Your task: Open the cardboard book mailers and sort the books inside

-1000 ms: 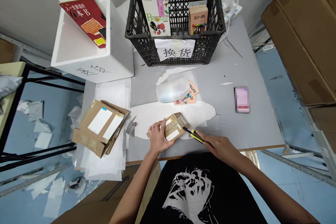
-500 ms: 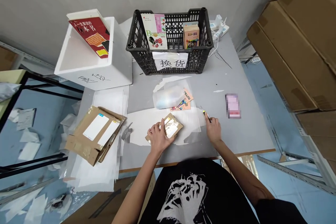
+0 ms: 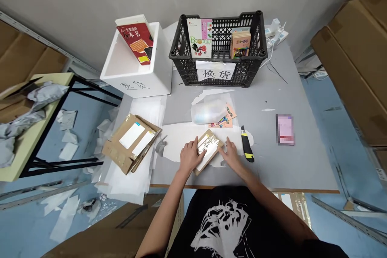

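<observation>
Cardboard mailer (image 3: 209,150), taped, lies flat on the grey bench (image 3: 305,165) under my spread left grip (image 3: 190,156), right grip (image 3: 231,154) spread against its edge; yellow box cutter (image 3: 247,145) just beside, where a careless sideways reach could catch any exposed blade.

Grey table (image 3: 302,165), box cutter (image 3: 246,144), perhaps pink card (image 3: 285,130)

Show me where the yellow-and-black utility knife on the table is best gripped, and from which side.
Probably the thick yellow-and-black handle of the utility knife, at its end nearest the person, reached from above on the right hand's side. It lies flat on the grey table, narrow end pointing away, so the fingers can close around the handle, clear of that end.
</observation>
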Demonstrator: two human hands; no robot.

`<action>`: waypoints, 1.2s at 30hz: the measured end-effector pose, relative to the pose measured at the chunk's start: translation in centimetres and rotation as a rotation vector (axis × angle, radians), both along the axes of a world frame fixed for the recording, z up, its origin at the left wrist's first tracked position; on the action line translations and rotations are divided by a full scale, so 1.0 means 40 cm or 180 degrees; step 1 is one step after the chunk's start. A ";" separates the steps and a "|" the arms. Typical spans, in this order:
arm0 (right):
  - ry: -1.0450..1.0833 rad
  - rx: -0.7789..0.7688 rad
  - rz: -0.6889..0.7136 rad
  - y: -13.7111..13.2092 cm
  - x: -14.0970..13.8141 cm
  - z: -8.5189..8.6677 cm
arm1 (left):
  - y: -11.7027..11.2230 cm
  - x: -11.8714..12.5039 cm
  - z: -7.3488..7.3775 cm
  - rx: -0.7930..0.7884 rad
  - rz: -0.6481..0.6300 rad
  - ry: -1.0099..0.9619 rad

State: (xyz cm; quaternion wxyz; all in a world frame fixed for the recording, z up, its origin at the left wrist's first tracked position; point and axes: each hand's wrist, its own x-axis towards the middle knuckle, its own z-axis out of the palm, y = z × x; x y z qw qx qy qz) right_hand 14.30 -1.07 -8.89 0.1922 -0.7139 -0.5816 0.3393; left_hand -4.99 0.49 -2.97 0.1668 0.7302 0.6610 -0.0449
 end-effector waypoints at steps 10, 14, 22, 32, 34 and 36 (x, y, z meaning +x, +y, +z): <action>0.0755 -0.0180 -0.0241 0.016 -0.058 -0.025 | 0.002 0.037 0.016 -0.0166 -0.0704 0.0639; 0.0774 -0.0175 -0.0179 0.020 -0.053 -0.034 | 0.022 0.025 0.048 -0.0364 -0.1159 0.0823; 0.0846 -0.0330 -0.0037 0.047 -0.041 -0.035 | 0.046 -0.018 0.092 -0.0830 -0.1235 0.0624; 0.1135 -0.0380 0.0346 0.043 -0.014 -0.028 | 0.022 -0.115 0.022 -0.0736 0.0057 -0.0730; 0.0973 -0.0406 0.0169 0.035 -0.030 -0.017 | 0.013 -0.120 0.006 -0.0782 0.0281 -0.0798; 0.0680 -0.0391 -0.0068 0.025 -0.062 0.001 | 0.003 -0.107 -0.003 -0.0804 0.0521 -0.0755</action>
